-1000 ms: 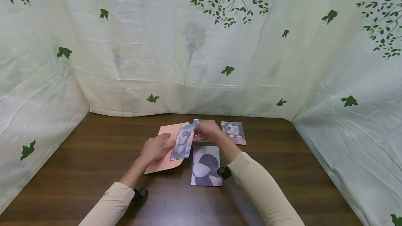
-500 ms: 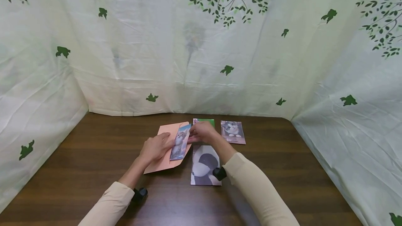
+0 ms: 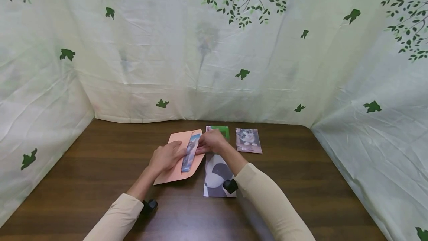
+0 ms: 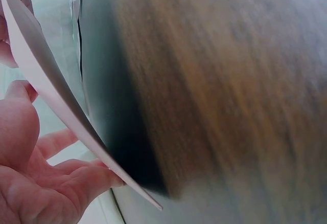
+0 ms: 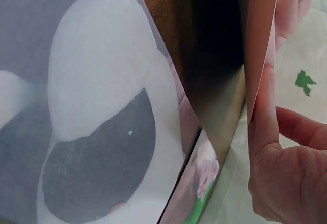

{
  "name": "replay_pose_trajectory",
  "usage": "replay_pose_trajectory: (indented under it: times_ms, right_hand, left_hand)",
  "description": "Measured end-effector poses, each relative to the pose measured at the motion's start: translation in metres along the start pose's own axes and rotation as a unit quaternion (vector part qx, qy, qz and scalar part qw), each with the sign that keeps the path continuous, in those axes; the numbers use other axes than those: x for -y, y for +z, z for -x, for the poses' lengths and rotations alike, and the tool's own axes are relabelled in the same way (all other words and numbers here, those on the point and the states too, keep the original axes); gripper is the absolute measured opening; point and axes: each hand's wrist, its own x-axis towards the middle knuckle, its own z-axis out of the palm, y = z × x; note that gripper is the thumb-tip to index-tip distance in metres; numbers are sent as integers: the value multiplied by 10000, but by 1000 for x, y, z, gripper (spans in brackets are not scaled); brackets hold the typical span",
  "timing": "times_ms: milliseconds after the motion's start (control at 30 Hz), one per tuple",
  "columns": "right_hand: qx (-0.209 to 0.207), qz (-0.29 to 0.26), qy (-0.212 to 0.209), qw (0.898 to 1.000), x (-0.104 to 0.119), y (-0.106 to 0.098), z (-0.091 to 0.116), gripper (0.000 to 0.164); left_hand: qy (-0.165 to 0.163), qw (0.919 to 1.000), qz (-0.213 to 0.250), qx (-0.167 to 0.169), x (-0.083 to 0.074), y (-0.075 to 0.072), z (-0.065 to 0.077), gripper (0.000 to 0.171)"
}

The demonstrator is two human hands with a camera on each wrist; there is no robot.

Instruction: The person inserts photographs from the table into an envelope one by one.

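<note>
card at the mouth of the envelope

the right hand (image 3: 214, 142) is at the right edge of the card (image 3: 189, 157); pinching or only pushing, i cannot tell. the left hand (image 3: 166, 158) lies with fingers spread on the envelope (image 3: 174, 174), beside the card. keeping the card flat and square should stop it catching. a grey-and-white picture (image 3: 218, 181) crowds the envelope's right side; a green picture (image 3: 223, 131), half hidden by the right hand, and an animal picture (image 3: 249, 139) lie farther off.

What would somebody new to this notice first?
Probably the blue picture card at the pink envelope, between the left hand and right hand at the table's center. Next, the panda picture below the right hand. Behind everything hangs a pale curtain printed with green leaves.
</note>
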Motion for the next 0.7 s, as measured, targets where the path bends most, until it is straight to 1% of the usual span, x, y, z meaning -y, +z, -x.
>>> replay_pose_trajectory:
  times_ms: [267, 533, 700]
  right_hand:
    - [31, -3, -107, 9999, -4, 7, -4, 20]
    - [29, -228, -146, 9996, -8, 15, -6, 18]
    - [-44, -296, -101, 9995, -9, 18, -6, 17]
  left_hand:
    - [-76, 9999, 47, 56, 0, -1, 1, 58]
    - [-16, 9999, 119, -11, 1, 0, 1, 58]
    - [55, 9999, 106, -52, 2, 0, 1, 58]
